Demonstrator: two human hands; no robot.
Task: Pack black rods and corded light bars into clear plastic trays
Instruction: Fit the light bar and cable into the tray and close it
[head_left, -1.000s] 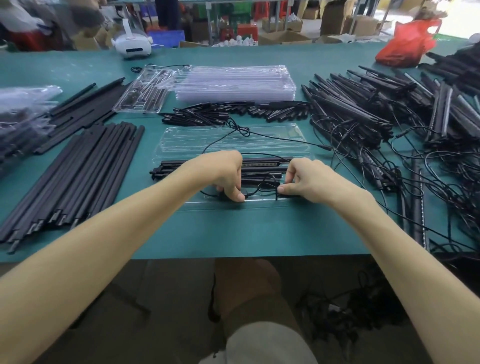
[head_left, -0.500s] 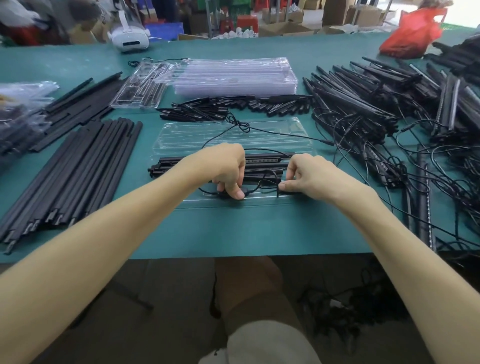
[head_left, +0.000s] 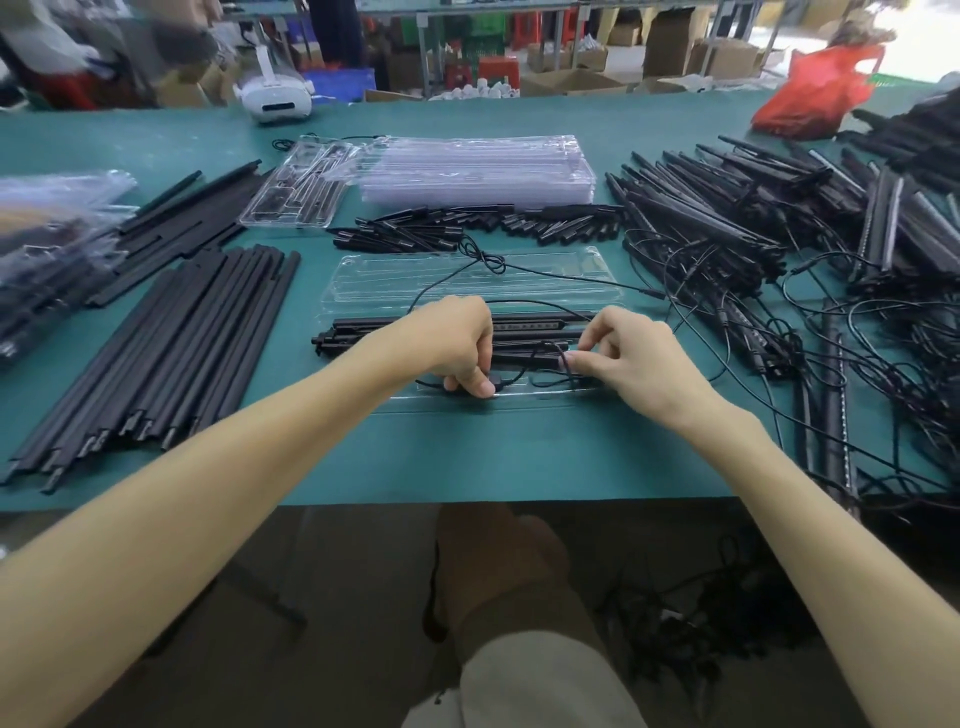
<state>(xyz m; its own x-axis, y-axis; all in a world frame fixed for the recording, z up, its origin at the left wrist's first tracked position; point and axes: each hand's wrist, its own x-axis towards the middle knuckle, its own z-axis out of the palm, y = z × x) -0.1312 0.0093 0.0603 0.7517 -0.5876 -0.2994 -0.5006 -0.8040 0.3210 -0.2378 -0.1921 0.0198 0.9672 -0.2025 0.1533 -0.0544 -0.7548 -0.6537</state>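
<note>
A clear plastic tray (head_left: 363, 280) lies open in front of me on the green table. Its near half holds black rods (head_left: 358, 332) and a light bar (head_left: 524, 326). A thin black cord (head_left: 540, 278) runs from the bar across the tray's far half. My left hand (head_left: 457, 343) curls down over the tray's near edge and pinches the cord there. My right hand (head_left: 628, 353) pinches a loop of the same cord just to the right.
Long black rods (head_left: 171, 343) lie in a row at the left. Corded light bars (head_left: 753, 218) are piled at the right, cords trailing. A stack of clear trays (head_left: 478, 166) and short black pieces (head_left: 467, 228) lie behind. A red bag (head_left: 815, 93) sits far right.
Both hands stay at the tray's near edge. The right hand's fingers have shifted slightly on the cord loop; the view has tilted a little.
</note>
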